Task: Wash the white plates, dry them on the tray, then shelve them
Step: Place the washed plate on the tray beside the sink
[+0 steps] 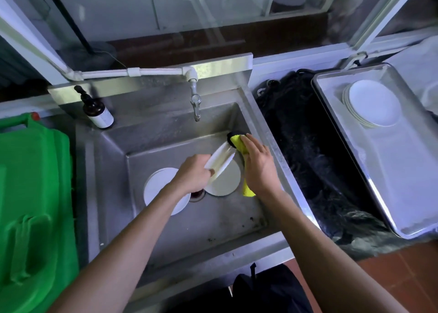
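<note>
My left hand (194, 174) grips a white plate (220, 161) by its lower edge and holds it tilted on edge over the steel sink (113, 161). My right hand (258, 168) presses a yellow and black sponge cloth (237, 142) against the plate's upper rim. Two more white plates lie flat in the basin: one (158, 184) at the left, partly under my left forearm, and one (225, 182) under the held plate. A stack of white plates (373, 103) rests on the metal tray (403, 170) at the right.
A tap (195, 99) hangs over the back of the basin, with a brown pump bottle (97, 111) on the left corner. A green plastic bin (33, 206) stands to the left. Black netting (308, 151) lies between sink and tray. The drain (196, 195) is near the basin's middle.
</note>
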Available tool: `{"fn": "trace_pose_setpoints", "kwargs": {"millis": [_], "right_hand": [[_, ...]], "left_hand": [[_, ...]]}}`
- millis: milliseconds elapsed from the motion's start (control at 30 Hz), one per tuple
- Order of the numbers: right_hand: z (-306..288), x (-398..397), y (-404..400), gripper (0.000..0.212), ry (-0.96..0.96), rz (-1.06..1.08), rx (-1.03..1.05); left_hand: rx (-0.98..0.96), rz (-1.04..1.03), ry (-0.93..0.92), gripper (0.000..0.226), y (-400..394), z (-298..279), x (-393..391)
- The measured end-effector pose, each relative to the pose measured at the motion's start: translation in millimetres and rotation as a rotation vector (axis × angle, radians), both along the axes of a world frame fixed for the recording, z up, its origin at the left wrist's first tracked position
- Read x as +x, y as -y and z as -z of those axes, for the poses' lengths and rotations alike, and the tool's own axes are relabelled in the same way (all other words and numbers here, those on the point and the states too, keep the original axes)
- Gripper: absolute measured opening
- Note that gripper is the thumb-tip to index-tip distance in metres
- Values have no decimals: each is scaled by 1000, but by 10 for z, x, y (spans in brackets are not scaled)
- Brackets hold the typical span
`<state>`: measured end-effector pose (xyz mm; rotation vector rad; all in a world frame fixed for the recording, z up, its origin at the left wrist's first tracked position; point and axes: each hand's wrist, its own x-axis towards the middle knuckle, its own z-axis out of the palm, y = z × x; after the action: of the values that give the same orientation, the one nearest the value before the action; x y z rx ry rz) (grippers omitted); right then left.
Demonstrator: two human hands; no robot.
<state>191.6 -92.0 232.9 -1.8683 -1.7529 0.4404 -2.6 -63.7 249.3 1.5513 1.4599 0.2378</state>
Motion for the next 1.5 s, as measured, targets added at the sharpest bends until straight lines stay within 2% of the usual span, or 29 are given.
{"fn": "trace_pose_setpoints", "kwargs": {"millis": [100, 233, 367, 433, 600, 733, 867, 1000, 1100, 1233, 1500], "right_hand": [[-51, 285, -12, 58, -6, 20, 32], [-148, 723, -51, 53, -38, 49, 75], [-241, 1321, -86, 58, -51, 104, 89], [-293, 1659, -110, 55, -53, 151, 98], [-380, 2509, -139, 50, -56, 213, 176], [-363, 3179, -100, 48, -129, 329, 208], [-329, 3717, 89, 56, -146, 400, 252], [-184, 4195, 247, 51, -154, 485, 215], [-38, 4455, 303, 53, -187, 520, 165], [12, 4672, 365, 54, -196, 548, 200], [72, 4974, 361, 37, -169, 515, 188]], "left_hand": [[166, 90, -265, 25, -61, -142, 323], [343, 168, -397, 15, -161, -246, 730], [450, 232, -513, 46, -251, -396, 1168], [508, 265, -523, 60, -313, -431, 1390], [635, 344, -488, 73, -456, -563, 2082], [702, 392, -445, 73, -577, -654, 2739], [688, 396, -417, 77, -719, -553, 3306], [752, 451, -432, 78, -765, -534, 3878], [789, 546, -485, 73, -735, -595, 4325], [769, 634, -494, 71, -830, -460, 4797], [779, 773, -636, 72, -943, -203, 5370]]}}
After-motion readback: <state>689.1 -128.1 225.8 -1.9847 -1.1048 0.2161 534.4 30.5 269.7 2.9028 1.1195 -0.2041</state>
